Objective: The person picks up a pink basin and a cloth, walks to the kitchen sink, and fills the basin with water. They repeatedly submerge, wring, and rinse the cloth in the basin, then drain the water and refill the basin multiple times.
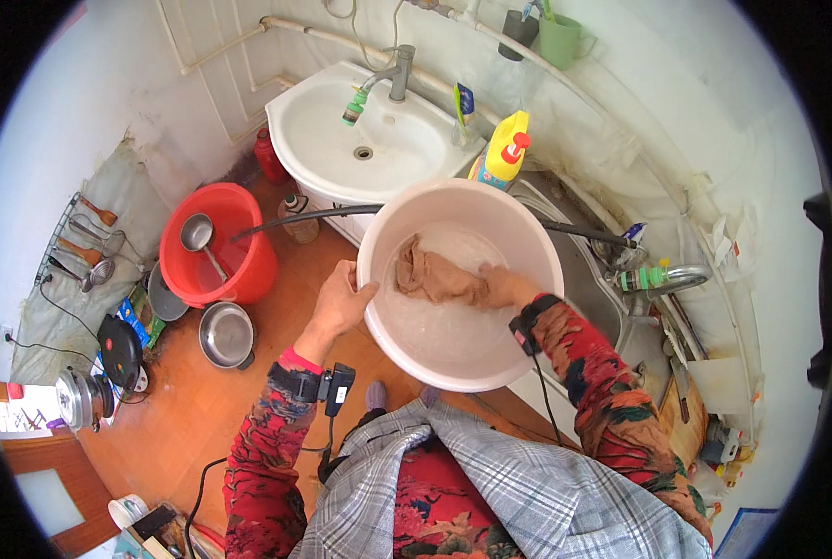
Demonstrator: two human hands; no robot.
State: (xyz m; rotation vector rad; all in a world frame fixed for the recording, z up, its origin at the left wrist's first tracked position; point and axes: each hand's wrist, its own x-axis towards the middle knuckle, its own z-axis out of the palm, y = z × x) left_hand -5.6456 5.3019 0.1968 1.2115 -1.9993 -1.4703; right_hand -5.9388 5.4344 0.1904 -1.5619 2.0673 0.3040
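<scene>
A pale pink plastic basin is tilted in front of me, above the floor and beside the steel sink. My left hand grips its left rim, thumb over the edge. Inside the basin my right hand is on a wet brown cloth, pressing or holding it against the bottom; the fingers are blurred and partly hidden by the cloth. A little cloudy water seems to lie in the basin. Each wrist wears a black strap with a small device and a cable.
A white washbasin with a tap stands ahead, a yellow detergent bottle at its right. A black hose runs from the red bucket behind the basin. A metal pan sits on the floor. Another tap rises at right.
</scene>
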